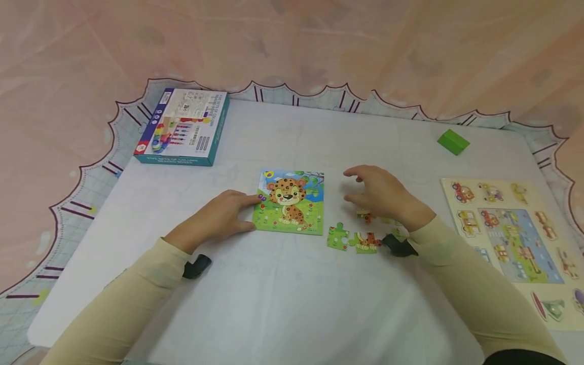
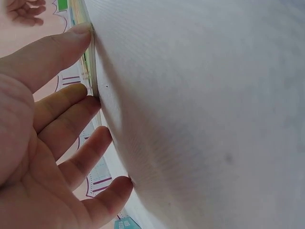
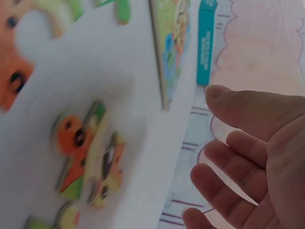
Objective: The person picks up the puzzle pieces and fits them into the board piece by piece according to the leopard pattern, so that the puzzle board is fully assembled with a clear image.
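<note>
At the board [image 1: 288, 204], probably steadying with spread left hand [image 1: 220, 216]. Next, perhaps lower empty, spread right hand [image 1: 382, 192] to pieces [image 1: 338, 239].

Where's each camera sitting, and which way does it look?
Head: on the head, looking forward and down at the table; both sleeves, the left hand and the right hand show.
Left wrist: on that wrist, looking at the left hand by the puzzle; the right hand shows small, top left.
Right wrist: on that wrist, looking past the right hand at the puzzle and pieces.
Head and right wrist share the puzzle, pieces and box.
</note>
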{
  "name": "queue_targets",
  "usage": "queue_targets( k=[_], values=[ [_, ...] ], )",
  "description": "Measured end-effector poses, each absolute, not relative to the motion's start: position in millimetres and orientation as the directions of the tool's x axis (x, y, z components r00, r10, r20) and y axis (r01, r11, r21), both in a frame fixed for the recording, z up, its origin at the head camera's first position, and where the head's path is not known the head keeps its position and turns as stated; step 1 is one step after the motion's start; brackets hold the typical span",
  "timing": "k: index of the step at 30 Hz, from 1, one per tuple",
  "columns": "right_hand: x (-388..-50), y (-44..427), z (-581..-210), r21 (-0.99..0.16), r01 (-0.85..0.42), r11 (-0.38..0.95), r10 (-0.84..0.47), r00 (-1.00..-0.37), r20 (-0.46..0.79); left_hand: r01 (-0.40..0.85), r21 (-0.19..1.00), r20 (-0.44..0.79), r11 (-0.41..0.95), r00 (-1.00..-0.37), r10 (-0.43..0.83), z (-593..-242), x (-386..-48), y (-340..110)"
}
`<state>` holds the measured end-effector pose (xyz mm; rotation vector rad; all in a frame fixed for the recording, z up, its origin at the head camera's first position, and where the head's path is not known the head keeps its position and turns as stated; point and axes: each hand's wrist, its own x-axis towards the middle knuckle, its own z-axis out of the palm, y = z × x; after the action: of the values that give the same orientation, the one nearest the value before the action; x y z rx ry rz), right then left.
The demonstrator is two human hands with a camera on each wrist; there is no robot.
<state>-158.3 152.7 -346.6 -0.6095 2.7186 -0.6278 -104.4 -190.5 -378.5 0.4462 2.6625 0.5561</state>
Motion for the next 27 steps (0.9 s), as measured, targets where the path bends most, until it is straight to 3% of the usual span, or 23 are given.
queue_targets(
  k=[9,27],
  values=[
    [-158.7,184.1,-363.1,-0.391,-0.327,0.861,-0.445,-0.855,-0.265,0.213,0.441,-0.313,0.872,-0.874,0.372,-376.9,-104.5,-189.9],
    [-147.5,205.6,-374.9,-0.397,-0.382,0.835,-0.486,-0.849,-0.206,0.227,0.439,-0.303,0.869,-0.873,0.381,-377.3,-104.8,-190.4]
  ],
)
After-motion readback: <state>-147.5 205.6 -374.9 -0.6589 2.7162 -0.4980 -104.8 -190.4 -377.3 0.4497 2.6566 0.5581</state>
